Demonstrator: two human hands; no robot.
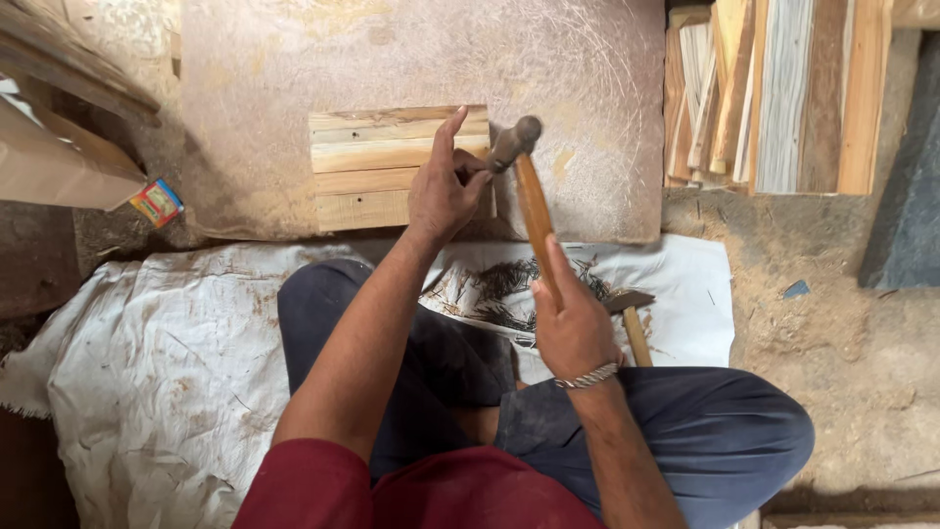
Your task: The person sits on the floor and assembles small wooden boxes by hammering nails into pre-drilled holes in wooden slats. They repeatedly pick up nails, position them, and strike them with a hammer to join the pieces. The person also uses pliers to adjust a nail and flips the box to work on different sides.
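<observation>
Two hands are at work here. My right hand [573,328] is closed around the wooden handle of a hammer [529,196], its head raised beside my left hand [443,191], which pinches something small at the edge of a slatted wooden panel [377,167] lying on a worn board [587,88].

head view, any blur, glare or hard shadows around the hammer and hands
Head view: soft, even daylight, no glare; the hammer head looks slightly smeared, while the left hand, right hand and wooden slats stay sharp; only faint shadows fall on the board.
</observation>
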